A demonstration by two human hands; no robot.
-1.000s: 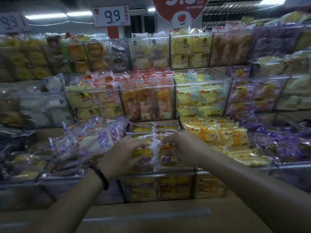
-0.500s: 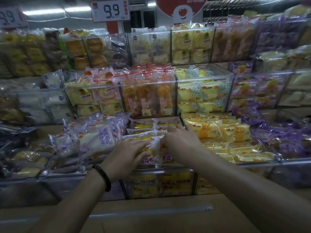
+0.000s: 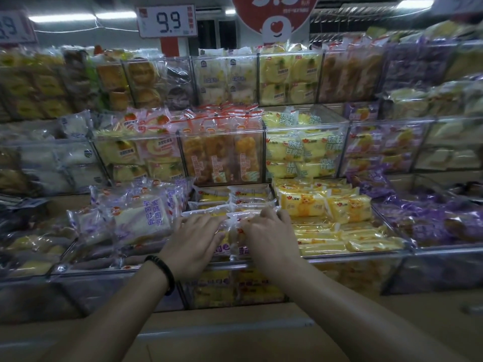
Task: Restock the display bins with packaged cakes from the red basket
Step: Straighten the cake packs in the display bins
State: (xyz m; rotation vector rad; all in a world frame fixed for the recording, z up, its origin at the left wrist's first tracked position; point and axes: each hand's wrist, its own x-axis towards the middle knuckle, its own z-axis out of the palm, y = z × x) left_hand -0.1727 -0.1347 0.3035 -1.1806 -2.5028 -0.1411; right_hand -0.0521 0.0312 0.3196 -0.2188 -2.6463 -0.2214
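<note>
While both arms reach in from 6 o'clock, a big wall of display bins [image 3: 366, 255] fills the view. They are see-through boxes in rows, and they are full of wrapped cakes and breads. At 12 o'clock hangs a round red sign [image 3: 274, 11]. At 11 o'clock a white price sign [image 3: 167, 20] reads 9.9.

Right in the middle, in the lowest row, sits the front bin [image 3: 222, 288]. The packaged cakes [image 3: 235, 198] lie in it, yellow cakes in clear wrappers with white ends, stacked flat up to the top. At 9 o'clock of them the next bin holds white bread packs [image 3: 141, 218] with purple writing, piled high and tilted. At 3 o'clock lie yellow packs [image 3: 326, 205] with a little bear on them.

Both grips are on top of the packaged cakes, side by side. The left grip [image 3: 193, 236] lies flat with straight, spread fingers and presses down on the packs; no finger curls round one. The right grip [image 3: 269, 236] rests on the packs too. Its fingertips bend down over the far edge of a pack, and I cannot tell if it holds the pack or only pushes it.

A thin black band [image 3: 164, 273] goes round the left wrist.
</note>
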